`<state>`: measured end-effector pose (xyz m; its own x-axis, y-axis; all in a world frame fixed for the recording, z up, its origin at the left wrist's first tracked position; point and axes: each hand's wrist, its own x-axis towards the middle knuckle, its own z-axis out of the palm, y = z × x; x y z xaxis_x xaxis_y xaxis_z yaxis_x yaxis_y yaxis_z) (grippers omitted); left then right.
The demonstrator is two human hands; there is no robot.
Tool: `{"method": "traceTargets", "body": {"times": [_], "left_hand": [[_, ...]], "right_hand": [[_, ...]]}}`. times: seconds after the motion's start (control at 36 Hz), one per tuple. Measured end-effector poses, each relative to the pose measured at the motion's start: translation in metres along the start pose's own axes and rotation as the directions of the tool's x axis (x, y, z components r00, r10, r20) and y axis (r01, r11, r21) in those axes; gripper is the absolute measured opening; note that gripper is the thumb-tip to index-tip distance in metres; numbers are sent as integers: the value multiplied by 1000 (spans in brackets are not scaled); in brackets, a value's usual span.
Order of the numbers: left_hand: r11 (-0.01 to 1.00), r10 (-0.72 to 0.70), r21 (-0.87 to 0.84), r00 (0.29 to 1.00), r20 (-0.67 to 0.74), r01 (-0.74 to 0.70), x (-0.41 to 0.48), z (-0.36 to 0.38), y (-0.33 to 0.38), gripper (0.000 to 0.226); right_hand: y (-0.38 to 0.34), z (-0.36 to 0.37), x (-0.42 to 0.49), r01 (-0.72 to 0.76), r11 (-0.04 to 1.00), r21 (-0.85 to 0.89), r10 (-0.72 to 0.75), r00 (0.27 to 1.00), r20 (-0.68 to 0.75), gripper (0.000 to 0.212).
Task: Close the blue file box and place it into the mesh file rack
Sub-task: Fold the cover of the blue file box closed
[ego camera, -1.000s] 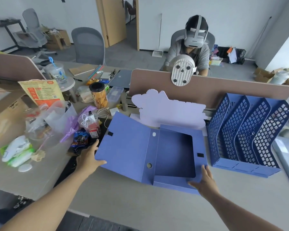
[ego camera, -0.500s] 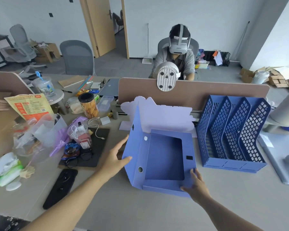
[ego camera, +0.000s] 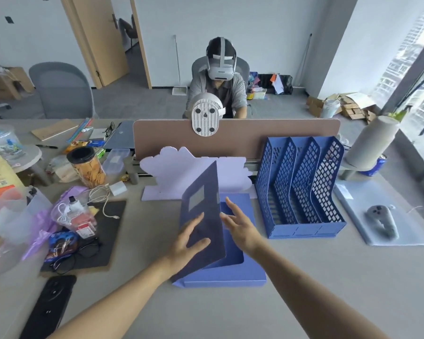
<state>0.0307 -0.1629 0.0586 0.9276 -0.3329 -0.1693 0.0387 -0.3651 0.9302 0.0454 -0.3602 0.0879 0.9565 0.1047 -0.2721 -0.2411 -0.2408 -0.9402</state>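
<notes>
The blue file box lies flat on the desk in front of me, its lid standing almost upright over the tray. My left hand presses flat against the lid's outer face, fingers spread. My right hand hovers open over the box tray just right of the lid, holding nothing. The blue mesh file rack stands to the right of the box, its slots open and unfilled.
A lilac cloud-shaped board leans behind the box against the brown desk divider. Clutter fills the left: snack jar, bags, cables, glasses, black phone. A grey controller lies right. A person sits opposite.
The lid has swung up from lying flat on the left to nearly vertical, pushed by my left hand. My right hand left the box's front corner and moved over the tray.
</notes>
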Motion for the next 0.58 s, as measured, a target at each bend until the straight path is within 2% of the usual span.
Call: {"method": "traceTargets", "body": {"times": [0.11, 0.22, 0.25, 0.31, 0.36, 0.47, 0.58], "left_hand": [[990, -131, -69, 983, -128, 123, 22, -1, -19, 69], [966, -233, -130, 970, -76, 222, 41, -3, -50, 62], [956, -271, -136, 960, -64, 261, 47, -3, -65, 73], [930, -341, -167, 938, -68, 326, 57, -2, -92, 109], [906, -409, -153, 910, -72, 395, 54, 2, -79, 129], [892, -452, -51, 891, -51, 450, 53, 19, -60, 117], [871, -469, 101, 874, -125, 481, 60, 34, -64, 126]], "right_hand": [[1, 3, 2, -2, 994, 108, 12, 995, -95, 60], [17, 0, -3, 4, 999, 45, 2, 992, -123, 63], [21, -2, -5, 8, 1000, -7, -8, 992, -124, 62], [25, -6, -9, 3, 998, -60, -11, 991, -133, 62], [32, -12, -12, -34, 997, -64, 24, 988, -154, 65], [45, -25, -15, -112, 992, -65, 98, 979, -180, 69], [56, -34, -17, -189, 982, -2, 185, 963, -196, 74]]}}
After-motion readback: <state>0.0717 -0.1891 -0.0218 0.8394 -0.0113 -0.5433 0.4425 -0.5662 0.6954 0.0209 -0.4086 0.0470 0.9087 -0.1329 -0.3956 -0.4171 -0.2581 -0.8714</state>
